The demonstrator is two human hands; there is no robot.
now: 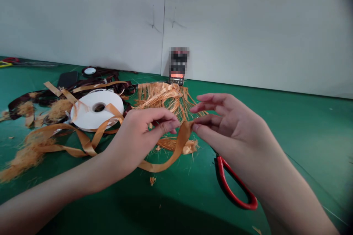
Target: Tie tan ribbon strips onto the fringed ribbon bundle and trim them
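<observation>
A gold-tan satin ribbon curves up from behind my left wrist to my right hand. The right thumb and forefinger pinch the ribbon near its end, the other fingers raised and spread. My left hand is closed in a pinch just left of that end; whatever lies between its fingertips is too small to make out. Beyond the hands is a frayed, fringed strip of gold ribbon, and a loose bundle of gold threads sits below them. Red-handled scissors lie partly hidden under my right hand.
At left, ribbon trails from a white spool among fluffy thread piles and dark brown ribbon. A phone leans against the white wall panel. More scissors lie at the far left of the green tabletop.
</observation>
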